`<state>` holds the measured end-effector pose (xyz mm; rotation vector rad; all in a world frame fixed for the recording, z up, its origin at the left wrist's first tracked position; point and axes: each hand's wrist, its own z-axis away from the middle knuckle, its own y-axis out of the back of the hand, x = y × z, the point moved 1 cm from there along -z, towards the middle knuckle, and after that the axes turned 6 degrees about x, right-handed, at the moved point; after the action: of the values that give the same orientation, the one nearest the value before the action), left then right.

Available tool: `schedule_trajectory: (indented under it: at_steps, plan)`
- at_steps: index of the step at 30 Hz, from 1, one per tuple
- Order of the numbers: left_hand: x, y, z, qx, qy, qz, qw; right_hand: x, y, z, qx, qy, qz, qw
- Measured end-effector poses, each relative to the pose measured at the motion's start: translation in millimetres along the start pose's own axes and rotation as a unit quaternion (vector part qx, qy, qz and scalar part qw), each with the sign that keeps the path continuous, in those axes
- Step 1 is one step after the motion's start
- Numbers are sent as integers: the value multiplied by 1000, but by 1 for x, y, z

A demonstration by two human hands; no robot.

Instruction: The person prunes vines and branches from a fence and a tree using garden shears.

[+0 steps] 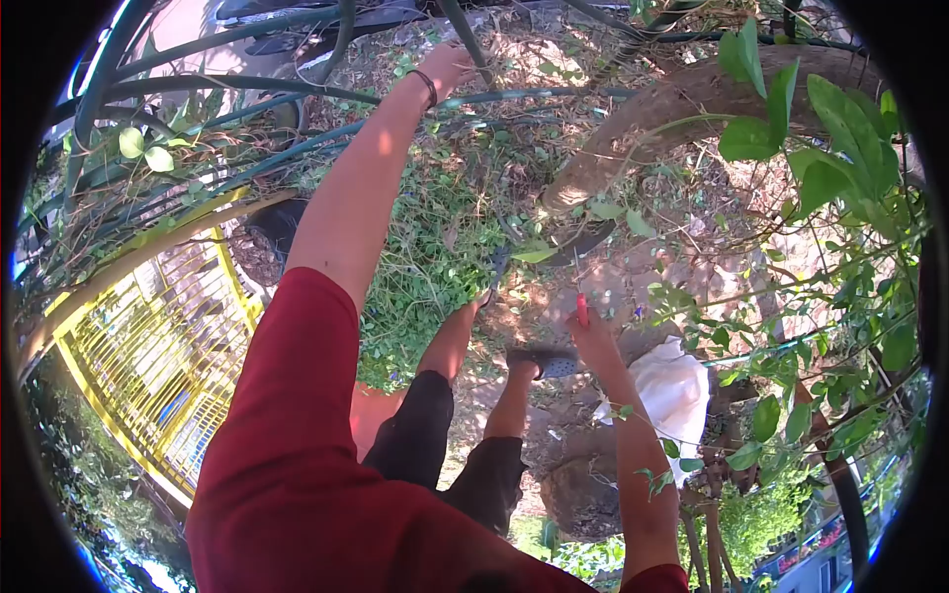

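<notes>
My left hand [450,71] is stretched far forward, a dark band on its wrist. Its fingers are closed at a dark green bar [467,38], which partly covers them. Lower and to the right, my right hand [594,339] grips a tool by its red handle [582,309]. A thin metal shaft points forward from that handle. At the shaft's tip lies a dark curved shape [583,243], overlapping it in this view. Beyond the tool, a thick brown trunk [633,143] slants across the ground.
A yellow wire cage [158,346] stands at left. White cloth [672,395] lies beside my right forearm. Leafy branches [840,148] hang at right, and more green bars [237,89] cross the upper left. Low green plants [425,247] cover ground ahead of my feet.
</notes>
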<state>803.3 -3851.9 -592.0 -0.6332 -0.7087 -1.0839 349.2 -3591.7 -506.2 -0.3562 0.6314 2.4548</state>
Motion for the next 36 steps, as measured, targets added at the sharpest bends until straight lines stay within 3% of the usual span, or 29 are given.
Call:
schedule_trajectory:
  at_steps: [1,2,4,7,11,14,15,17,18,20,24,25,27,29,31,32,35,36]
  plan:
    - [10,-8,7,0,2,1,1000,-2,1,2,-6,-6,2,1000]
    - [26,-17,18,-29,-75,-188,979,-3,0,2,-13,-11,4,1000]
    - [24,-37,7,3,-64,-141,988,-2,-4,2,-18,-18,6,1000]
    - [33,-58,-11,-24,-65,-107,992,-3,-8,-3,-24,-18,0,1000]
    - [27,-67,-28,-57,-38,102,992,-11,-12,-3,-33,-5,-25,999]
    - [0,-32,-28,-58,-30,329,942,-26,-8,0,-40,23,-27,999]
    - [-4,-14,-18,-56,-30,329,942,-24,-8,0,-42,24,-26,999]
    - [-7,21,4,-148,-60,455,876,-23,-8,-2,-44,98,-12,994]
    - [-2,18,21,-144,-62,456,876,-25,-11,-2,-48,100,-10,994]
    - [11,3,54,60,-65,449,889,-27,-15,-3,-26,-4,-43,999]
    - [9,4,59,13,-80,427,901,-27,-26,-25,-48,26,-39,998]
    - [14,2,61,17,-83,430,899,-41,-25,-32,-101,-1,-81,992]
    - [19,1,62,87,-74,288,951,-75,-28,-48,-156,-27,-122,980]
    - [2,16,34,101,-86,233,963,-105,-33,-73,-209,-104,-203,951]
    - [2,24,34,205,-34,52,977,-125,-50,-109,-189,-74,-186,961]
    - [5,25,40,206,-35,51,977,-138,-58,-124,-190,-72,-186,961]
    - [14,14,78,127,-253,-224,933,-187,-76,-150,-235,-58,-239,940]
    - [21,12,87,139,-267,-315,900,-202,-83,-156,-230,-58,-263,935]
